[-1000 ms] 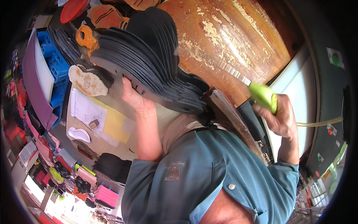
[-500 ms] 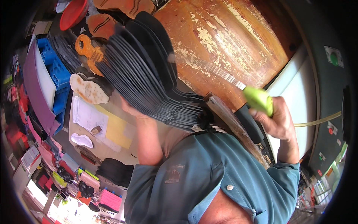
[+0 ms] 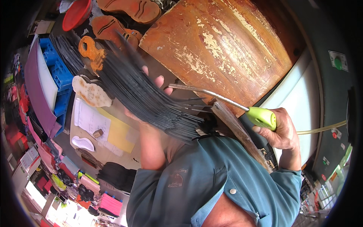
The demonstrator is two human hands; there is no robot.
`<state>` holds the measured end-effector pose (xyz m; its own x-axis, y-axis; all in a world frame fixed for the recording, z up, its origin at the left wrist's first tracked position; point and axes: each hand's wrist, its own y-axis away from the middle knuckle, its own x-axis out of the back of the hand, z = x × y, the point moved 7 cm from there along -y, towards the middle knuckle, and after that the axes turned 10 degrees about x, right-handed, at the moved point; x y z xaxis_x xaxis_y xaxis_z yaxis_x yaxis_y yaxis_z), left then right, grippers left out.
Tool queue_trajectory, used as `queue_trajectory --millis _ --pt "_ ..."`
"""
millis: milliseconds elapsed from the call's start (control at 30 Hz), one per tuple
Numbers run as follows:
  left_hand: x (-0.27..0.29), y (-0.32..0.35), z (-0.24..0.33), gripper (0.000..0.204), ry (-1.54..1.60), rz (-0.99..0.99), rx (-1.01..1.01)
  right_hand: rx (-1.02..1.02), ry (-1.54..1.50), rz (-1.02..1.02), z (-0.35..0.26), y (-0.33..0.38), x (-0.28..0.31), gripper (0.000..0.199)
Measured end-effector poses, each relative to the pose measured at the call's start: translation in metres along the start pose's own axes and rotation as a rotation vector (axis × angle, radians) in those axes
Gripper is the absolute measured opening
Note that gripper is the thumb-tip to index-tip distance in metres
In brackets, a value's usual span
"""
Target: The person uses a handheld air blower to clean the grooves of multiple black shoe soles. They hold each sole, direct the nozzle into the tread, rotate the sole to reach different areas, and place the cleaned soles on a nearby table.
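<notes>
Fingers (image 3: 159,81) of our left hand (image 3: 151,98) are curled up around a thick stack of thin black sheets (image 3: 147,98), and only the tips peek over the top edge, so we cannot see how tight the grip is underneath. Our right hand (image 3: 281,130) is wrapped all the way round the green handle of an air gun (image 3: 261,116), closed firm on it, with a yellowish hose (image 3: 321,128) running off to the right. A second ago the stack lay lower and flatter over the table, and the gun was held off to the side, away from it. Now we have tipped the stack up on its edge, so the sheets fan out like pages of a book, and the long metal nozzle (image 3: 204,92) has swung in until its tip sits just beside the fanned ends. We think this means the sheets are being spread so the gun can reach between them, and the work looks to be in the middle, not at the end. The stack sits in front of our chest, above the paper (image 3: 89,119) and yellow sheet (image 3: 119,132) on the table, and near the big brown board (image 3: 227,41). Orange sole shapes (image 3: 113,28) and a red bowl (image 3: 75,15) lie further off.
</notes>
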<state>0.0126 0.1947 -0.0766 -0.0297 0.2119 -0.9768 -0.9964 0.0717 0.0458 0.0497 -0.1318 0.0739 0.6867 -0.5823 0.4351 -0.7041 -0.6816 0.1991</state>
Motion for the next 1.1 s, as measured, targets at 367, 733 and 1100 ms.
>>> queue_trajectory --millis 367,733,1100 --pt "0.081 0.027 0.009 0.08 0.085 0.409 -0.194 -0.009 0.018 -0.042 0.001 0.002 -0.005 0.029" --pt "0.082 0.025 0.016 0.073 -0.097 0.52 -0.192 0.049 0.036 -0.16 -0.005 0.008 -0.019 0.027" --pt "0.056 0.019 0.009 0.072 0.06 0.126 -0.091 -0.381 0.23 0.256 0.056 0.036 0.041 0.028"
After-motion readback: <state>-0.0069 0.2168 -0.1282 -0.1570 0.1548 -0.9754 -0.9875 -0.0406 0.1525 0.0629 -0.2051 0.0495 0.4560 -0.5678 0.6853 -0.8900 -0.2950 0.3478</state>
